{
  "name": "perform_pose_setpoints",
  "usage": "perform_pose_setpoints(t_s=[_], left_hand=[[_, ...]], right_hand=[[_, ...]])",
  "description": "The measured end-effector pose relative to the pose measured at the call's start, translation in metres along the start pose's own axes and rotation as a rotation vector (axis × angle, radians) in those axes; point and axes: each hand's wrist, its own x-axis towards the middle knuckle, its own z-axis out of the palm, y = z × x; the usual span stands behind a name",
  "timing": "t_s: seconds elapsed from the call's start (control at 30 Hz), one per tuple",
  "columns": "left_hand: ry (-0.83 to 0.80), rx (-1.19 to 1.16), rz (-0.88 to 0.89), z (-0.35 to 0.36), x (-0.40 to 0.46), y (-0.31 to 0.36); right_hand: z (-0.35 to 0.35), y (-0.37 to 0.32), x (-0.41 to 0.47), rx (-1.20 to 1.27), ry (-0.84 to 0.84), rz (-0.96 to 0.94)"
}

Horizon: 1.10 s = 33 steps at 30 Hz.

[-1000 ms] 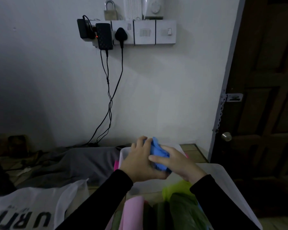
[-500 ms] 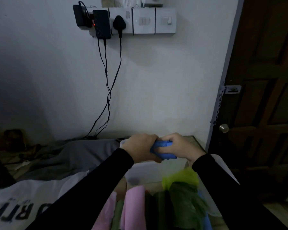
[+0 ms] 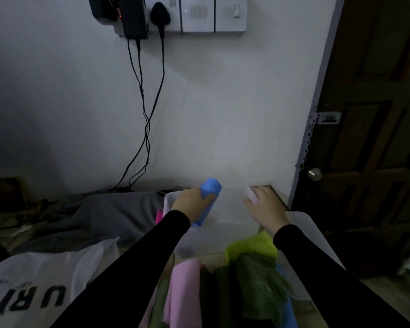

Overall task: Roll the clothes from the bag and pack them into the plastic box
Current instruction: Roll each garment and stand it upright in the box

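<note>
Blue rolled garment (image 3: 210,197) was upright-ish, tilted slightly, held over the left part of the translucent plastic box (image 3: 232,207); its lower end dipped behind the box's near wall. Left hand (image 3: 190,204) gripped the roll around its middle, fingers curled round it, top of the roll sticking out above the knuckles. Right hand (image 3: 265,204) was apart from the roll, over the box's far right corner, fingers loosely spread and fairly straight, holding nothing; fingertips looked to touch the rim there but motion blur made contact hard to confirm. Both arms were in black sleeves (image 3: 133,263).

Box sat on the floor near the white wall (image 3: 223,114), with a pale lid or sheet (image 3: 308,235) lying just to its right. A bit of pink cloth (image 3: 159,216) showed at the box's left outer side.

Nearer the camera, below the box, lay a pile of clothes: a pink piece (image 3: 185,290), a lime-green one (image 3: 251,247), a dark olive one (image 3: 258,285), a strip of blue (image 3: 289,311) at the right edge. A white bag with dark lettering (image 3: 33,285) lay to the left. Grey fabric (image 3: 100,214) was spread behind it along the wall.

Black cables (image 3: 145,110) hung from plugs in the wall sockets (image 3: 199,15). Dark wooden door (image 3: 376,138) with a round knob (image 3: 314,174) stood at the right.
</note>
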Motion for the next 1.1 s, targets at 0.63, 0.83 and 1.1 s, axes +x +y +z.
perform_pose_setpoints(t_s=[0.63, 0.83, 1.1], left_hand=[[-0.587, 0.435, -0.155, 0.069, 0.059, -0.014], [-0.741, 0.487, 0.077, 0.079, 0.066, -0.013], [-0.699, 0.747, 0.316, 0.067, 0.063, -0.012]], right_hand=[[0.026, 0.020, 0.006, -0.135, -0.191, 0.184], [0.025, 0.019, 0.006, -0.161, -0.179, 0.180], [0.013, 0.020, 0.006, 0.045, -0.262, 0.169]])
